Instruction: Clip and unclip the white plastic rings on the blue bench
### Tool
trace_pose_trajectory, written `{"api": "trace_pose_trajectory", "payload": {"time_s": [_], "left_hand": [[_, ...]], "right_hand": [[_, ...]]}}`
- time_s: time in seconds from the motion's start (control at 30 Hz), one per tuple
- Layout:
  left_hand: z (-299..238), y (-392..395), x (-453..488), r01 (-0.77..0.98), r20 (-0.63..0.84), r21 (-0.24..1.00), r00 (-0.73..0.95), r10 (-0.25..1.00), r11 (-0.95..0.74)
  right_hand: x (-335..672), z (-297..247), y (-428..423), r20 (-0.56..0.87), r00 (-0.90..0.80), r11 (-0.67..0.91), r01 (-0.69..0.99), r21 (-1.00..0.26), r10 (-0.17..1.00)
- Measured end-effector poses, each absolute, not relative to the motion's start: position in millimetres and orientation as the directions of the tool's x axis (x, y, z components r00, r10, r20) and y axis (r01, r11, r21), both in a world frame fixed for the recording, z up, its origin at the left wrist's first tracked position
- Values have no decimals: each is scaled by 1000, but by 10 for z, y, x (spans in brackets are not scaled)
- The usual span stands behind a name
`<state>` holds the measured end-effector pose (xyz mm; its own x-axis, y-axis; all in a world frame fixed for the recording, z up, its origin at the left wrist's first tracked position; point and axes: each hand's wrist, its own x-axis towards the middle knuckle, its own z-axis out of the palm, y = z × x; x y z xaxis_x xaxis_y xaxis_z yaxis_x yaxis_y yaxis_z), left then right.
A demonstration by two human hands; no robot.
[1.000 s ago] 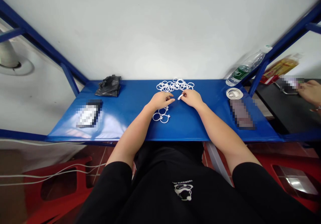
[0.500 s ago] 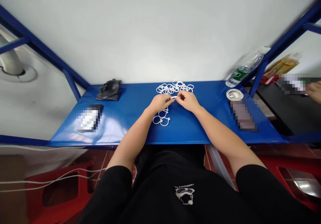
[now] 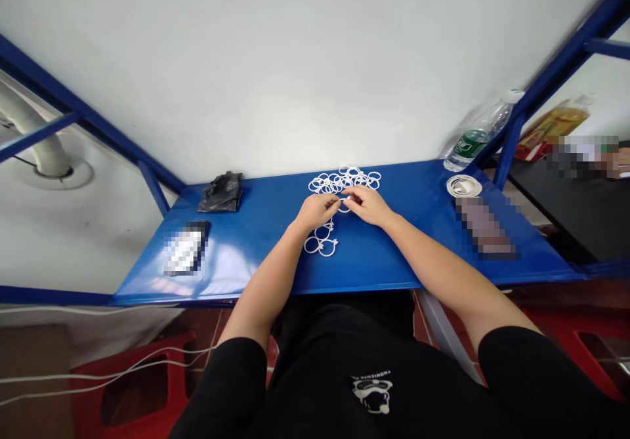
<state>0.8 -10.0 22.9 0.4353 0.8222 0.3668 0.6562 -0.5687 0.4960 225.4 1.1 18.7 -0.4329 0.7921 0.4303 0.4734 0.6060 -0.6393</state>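
Note:
My left hand (image 3: 317, 210) and my right hand (image 3: 367, 204) meet at the middle of the blue table (image 3: 256, 255), fingertips pinched together on one white plastic ring (image 3: 343, 197). A loose pile of white rings (image 3: 344, 179) lies just behind the hands near the wall. A short chain of linked white rings (image 3: 322, 241) trails down from my left hand onto the table.
A crumpled black bag (image 3: 221, 193) lies at the back left, a dark flat device (image 3: 186, 249) at the front left. At the right stand a plastic water bottle (image 3: 480, 132), a coiled white cable (image 3: 463, 186) and another flat device (image 3: 485, 227). Red stools (image 3: 128, 386) sit below.
My hands came together: the right hand brought a white ring to the left hand's fingertips, and both now pinch it. The view shifted slightly downward.

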Motion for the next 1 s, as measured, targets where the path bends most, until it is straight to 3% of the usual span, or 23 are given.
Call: {"api": "trace_pose_trajectory", "payload": {"time_s": [0.17,0.5,1.0], "left_hand": [[229,-113,7,648,382,500,431,818,-575],[241,-115,15,567,390,588,426,816,-577],[225,-104,21,633,428,493,421,800,-597]], "right_hand": [[2270,202,27,378,-510,618,468,-632,773],[2259,221,17,374,-463,564,393,-726,804],[2288,113,72,353,-527,581,366,-727,773]]}}
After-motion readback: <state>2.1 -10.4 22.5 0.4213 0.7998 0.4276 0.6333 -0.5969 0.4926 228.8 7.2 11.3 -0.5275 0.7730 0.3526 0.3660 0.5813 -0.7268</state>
